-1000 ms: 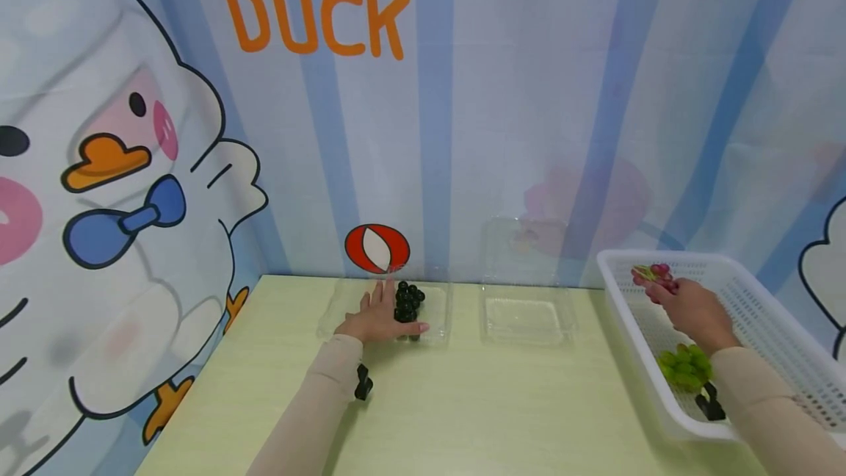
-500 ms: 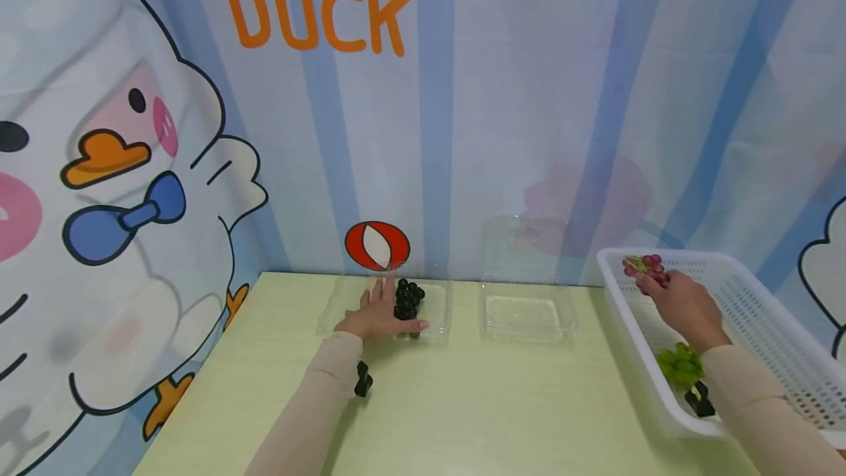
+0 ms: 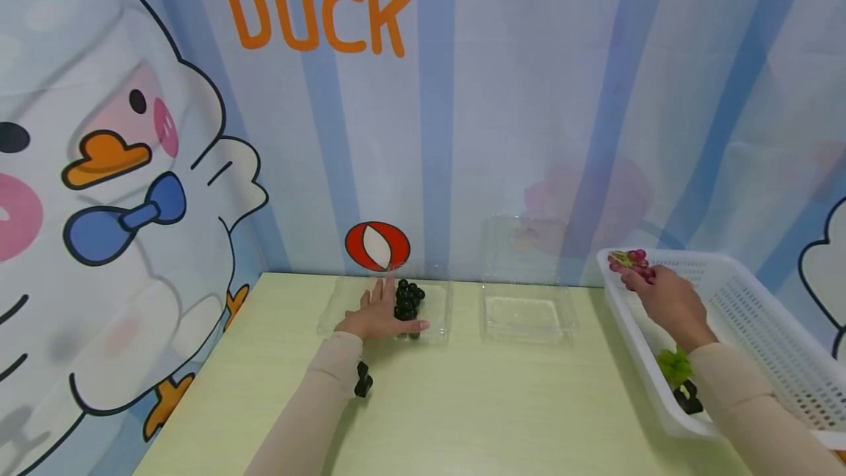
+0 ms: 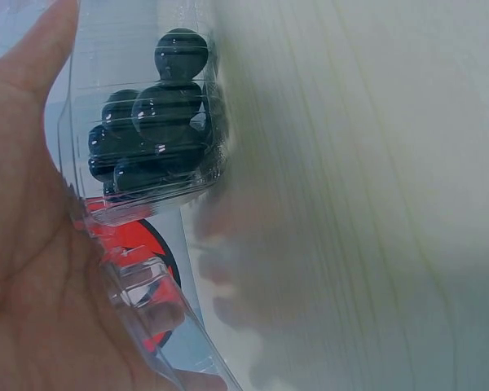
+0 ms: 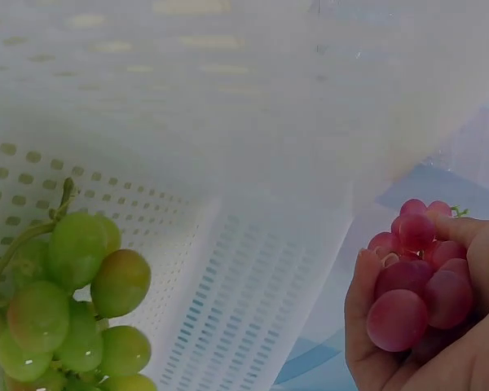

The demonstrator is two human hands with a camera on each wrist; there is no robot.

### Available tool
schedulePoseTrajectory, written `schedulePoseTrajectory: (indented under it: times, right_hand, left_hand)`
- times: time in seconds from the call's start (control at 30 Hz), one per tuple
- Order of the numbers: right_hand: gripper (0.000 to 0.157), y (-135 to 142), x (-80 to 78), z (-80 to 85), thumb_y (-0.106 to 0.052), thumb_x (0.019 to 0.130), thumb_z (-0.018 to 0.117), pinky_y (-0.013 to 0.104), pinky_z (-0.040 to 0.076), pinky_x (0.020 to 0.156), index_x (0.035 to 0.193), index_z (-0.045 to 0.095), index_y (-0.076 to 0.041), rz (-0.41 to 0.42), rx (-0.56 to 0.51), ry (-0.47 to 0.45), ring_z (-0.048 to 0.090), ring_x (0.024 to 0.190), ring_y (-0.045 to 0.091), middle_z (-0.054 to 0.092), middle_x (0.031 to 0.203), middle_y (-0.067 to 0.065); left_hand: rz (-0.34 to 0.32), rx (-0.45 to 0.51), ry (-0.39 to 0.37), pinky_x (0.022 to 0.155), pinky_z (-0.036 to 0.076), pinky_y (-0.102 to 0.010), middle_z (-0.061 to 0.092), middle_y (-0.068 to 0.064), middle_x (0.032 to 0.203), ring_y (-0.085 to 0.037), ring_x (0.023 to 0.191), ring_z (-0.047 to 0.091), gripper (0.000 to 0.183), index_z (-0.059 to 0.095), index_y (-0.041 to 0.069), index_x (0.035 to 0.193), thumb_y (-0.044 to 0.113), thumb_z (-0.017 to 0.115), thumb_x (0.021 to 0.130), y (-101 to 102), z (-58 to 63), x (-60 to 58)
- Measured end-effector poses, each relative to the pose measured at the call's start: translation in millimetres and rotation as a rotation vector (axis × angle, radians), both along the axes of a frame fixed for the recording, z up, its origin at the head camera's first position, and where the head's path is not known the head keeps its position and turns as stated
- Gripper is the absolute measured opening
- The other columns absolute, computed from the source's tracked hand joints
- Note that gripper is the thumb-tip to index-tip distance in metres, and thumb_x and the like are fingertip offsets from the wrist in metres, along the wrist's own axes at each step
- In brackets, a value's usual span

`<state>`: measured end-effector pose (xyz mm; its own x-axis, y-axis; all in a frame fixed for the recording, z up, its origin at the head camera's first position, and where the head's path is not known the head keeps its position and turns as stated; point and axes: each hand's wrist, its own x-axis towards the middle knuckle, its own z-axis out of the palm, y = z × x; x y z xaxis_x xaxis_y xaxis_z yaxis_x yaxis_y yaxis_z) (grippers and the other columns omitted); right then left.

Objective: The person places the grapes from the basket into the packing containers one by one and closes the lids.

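Note:
In the head view my right hand point(image 3: 674, 307) holds a bunch of red grapes point(image 3: 632, 264) over the far left corner of the white basket point(image 3: 783, 322). The right wrist view shows the fingers curled round these red grapes point(image 5: 420, 281). A bunch of green grapes point(image 3: 674, 364) lies inside the basket. My left hand point(image 3: 375, 318), fingers extended, rests at a clear plastic container point(image 3: 438, 314) with black grapes point(image 3: 408, 300) in it. In the left wrist view the palm point(image 4: 24, 244) lies along the container's side, beside the dark grapes point(image 4: 159, 122).
A second clear container point(image 3: 526, 316) stands on the pale table point(image 3: 502, 402), its lid point(image 3: 522, 248) raised against the curtain point(image 3: 502, 94). The basket's high wall borders the table on the right. The printed curtain closes off the back.
My right hand has moved left with the red grapes, toward the basket's far left corner. The left hand has stayed still at the container of black grapes.

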<state>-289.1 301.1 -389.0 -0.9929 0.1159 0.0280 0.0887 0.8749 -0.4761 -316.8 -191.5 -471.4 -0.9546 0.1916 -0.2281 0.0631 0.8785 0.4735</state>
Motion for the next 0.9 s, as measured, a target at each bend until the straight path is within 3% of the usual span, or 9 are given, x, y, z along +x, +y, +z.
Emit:
schedulePoseTrajectory:
  times: [0.3, 0.47, 0.7, 0.9]
  right_hand:
    - [0.076, -14.1, -5.5, 3.3, -0.059, 0.105, 0.038, 0.034, 0.037, 0.051, 0.127, 0.051, 0.013, 0.018, 0.001, 0.014, 0.052, 0.066, 0.025, 0.062, 0.089, 0.017]
    - [0.072, -14.4, -8.0, 9.6, -0.056, 0.106, 0.038, 0.034, 0.038, 0.052, 0.122, 0.052, 0.013, 0.053, 0.012, 0.013, 0.053, 0.068, 0.026, 0.059, 0.086, 0.016]
    - [0.06, -20.2, -13.4, 19.5, -0.054, 0.106, 0.039, 0.033, 0.038, 0.053, 0.104, 0.051, 0.004, 0.065, 0.003, 0.032, 0.049, 0.066, 0.024, 0.052, 0.079, 0.011]
    - [0.06, -24.9, -13.5, 23.5, -0.054, 0.106, 0.039, 0.033, 0.039, 0.052, 0.105, 0.052, 0.004, 0.074, -0.017, 0.018, 0.049, 0.064, 0.023, 0.052, 0.078, 0.011]
  left_hand:
    - [0.009, 0.0, 0.006, 0.108, 0.013, -0.082, -0.006, -0.013, 0.171, -0.046, 0.155, 0.002, 0.134, -0.009, 0.017, 0.164, 0.085, 0.063, 0.074, 0.0, -2.9, -3.0]
    - [0.012, -0.001, 0.003, 0.108, 0.013, -0.082, -0.006, -0.013, 0.171, -0.046, 0.155, 0.003, 0.134, -0.009, 0.017, 0.164, 0.084, 0.064, 0.074, 0.3, -2.2, -1.9]
    - [0.014, 0.0, 0.006, 0.108, 0.012, -0.082, -0.006, -0.013, 0.171, -0.046, 0.155, 0.002, 0.135, -0.008, 0.017, 0.164, 0.085, 0.065, 0.073, 0.3, -1.3, -2.6]
    - [0.014, 0.0, 0.002, 0.108, 0.011, -0.083, -0.006, -0.013, 0.171, -0.046, 0.155, 0.001, 0.135, -0.008, 0.017, 0.164, 0.086, 0.064, 0.073, 0.4, -1.6, -2.4]
